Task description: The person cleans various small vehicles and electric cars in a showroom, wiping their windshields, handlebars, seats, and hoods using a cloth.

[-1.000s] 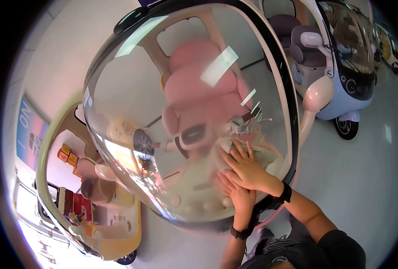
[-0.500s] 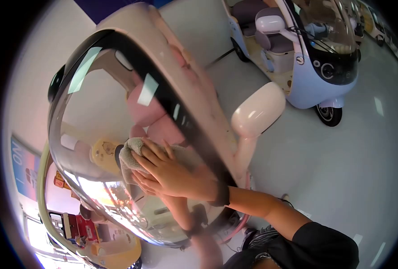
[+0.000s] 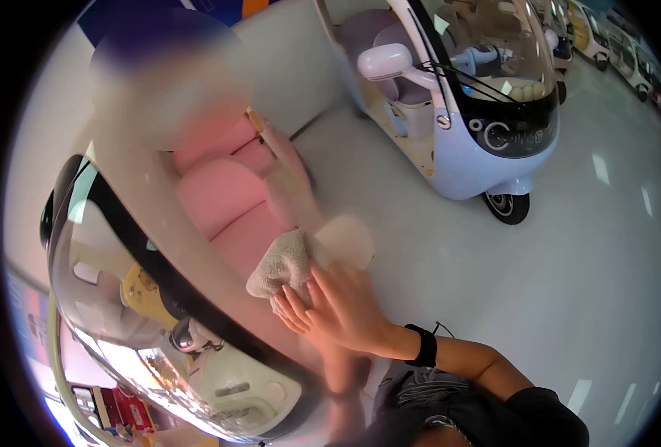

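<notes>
A grey-beige towel is bunched against the pale pink side of the vehicle, by its windshield frame. The fingers of my left hand curl over the towel's lower end; much of this hand lies behind the other one. My right hand, with a black wristband, overlaps the left and presses at the towel's right edge. Its fingertips are blurred. Just beyond them is a pale side mirror, also smeared. Pink seats show inside the vehicle.
A light-blue three-wheeler stands at the upper right, on grey floor. More small vehicles line up behind it. The curved clear windshield lies to my left. A large blurred patch covers the upper left.
Both hands and the towel have moved off the windshield glass to the right, onto the frame side near the mirror. My view has shifted right, bringing the pink seats into clearer sight.
</notes>
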A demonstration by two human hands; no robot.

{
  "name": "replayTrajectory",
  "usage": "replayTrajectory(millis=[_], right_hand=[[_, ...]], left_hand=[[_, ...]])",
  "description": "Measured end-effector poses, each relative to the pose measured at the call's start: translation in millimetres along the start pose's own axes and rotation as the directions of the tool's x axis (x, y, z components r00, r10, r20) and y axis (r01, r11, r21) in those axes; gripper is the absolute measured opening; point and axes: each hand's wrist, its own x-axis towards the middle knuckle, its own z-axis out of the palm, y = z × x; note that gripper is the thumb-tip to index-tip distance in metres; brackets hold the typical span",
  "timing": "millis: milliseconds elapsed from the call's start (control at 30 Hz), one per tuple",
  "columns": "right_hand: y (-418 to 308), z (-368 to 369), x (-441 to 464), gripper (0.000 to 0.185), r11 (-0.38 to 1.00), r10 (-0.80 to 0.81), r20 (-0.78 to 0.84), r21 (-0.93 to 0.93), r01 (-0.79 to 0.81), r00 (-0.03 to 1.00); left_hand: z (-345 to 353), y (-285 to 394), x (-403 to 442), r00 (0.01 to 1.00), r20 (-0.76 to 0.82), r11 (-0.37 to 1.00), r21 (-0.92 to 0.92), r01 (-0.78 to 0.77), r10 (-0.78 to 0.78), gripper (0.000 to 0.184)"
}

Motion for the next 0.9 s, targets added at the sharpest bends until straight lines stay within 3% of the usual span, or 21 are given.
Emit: replayTrajectory(millis=[67,100,200,233,333,367,433,500,533,600,700,833,900], right_hand=[[15,-17,3,0.061,0.999,0.037,-0.026,0.001,-0.037,0.999],[23,-22,7,0.061,0.995,0.065,-0.034,0.078,-0.062,0.997],[51,-34,15,0.059,1.000,0.008,0.004,0.002,-0.008,1.000],[52,-45,24,0.048,1.000,0.009,-0.006,0.009,-0.009,1.000],[73,-58,51,0.036,0.996,-0.082,0.018,-0.019,0.082,0.996],[79,-65,65,0.026,0.991,-0.119,0.038,0.069,0.117,0.992],[110,-63,80,0.024,0.968,-0.171,0.104,0.202,0.148,0.980],[128,-64,88,0.023,0.945,-0.195,0.214,0.303,0.125,0.957],[137,-68,99,0.022,0.940,-0.214,0.279,0.321,0.120,0.936],[159,-70,112,0.022,0.902,-0.267,0.432,0.427,0.065,0.862],[203,-59,123,0.022,0.776,-0.344,0.663,0.600,-0.197,0.665],[218,-32,153,0.025,0.606,-0.502,0.779,0.627,-0.490,0.375],[230,-12,164,0.026,0.557,-0.603,0.755,0.630,-0.541,0.259]], left_hand=[[18,18,2,0.996,-0.078,0.999,0.008,0.048,-0.047,0.041],[10,25,7,0.999,0.029,0.996,0.087,0.019,-0.021,0.041],[-3,43,19,0.981,0.191,0.997,0.078,-0.002,-0.013,0.045],[-12,43,24,0.964,0.266,0.999,-0.049,0.017,-0.003,0.047],[-12,40,33,0.974,0.221,0.965,-0.261,0.007,0.053,0.034],[-9,49,41,0.992,0.128,0.949,-0.310,0.058,-0.019,0.024],[29,49,8,0.984,-0.006,0.879,-0.451,0.157,-0.178,0.018],[39,69,29,0.948,-0.317,0.894,-0.427,-0.136,-0.008,0.011],[45,73,40,0.934,-0.350,0.837,-0.488,-0.247,0.072,0.024],[42,63,43,0.895,-0.218,0.760,-0.473,-0.445,0.389,0.018],[84,77,5,0.693,-0.378,0.607,-0.335,-0.720,0.614,0.014],[123,81,24,0.786,-0.366,0.758,-0.256,-0.600,0.498,0.014],[142,83,39,0.834,-0.362,0.833,-0.213,-0.510,0.417,0.014]])
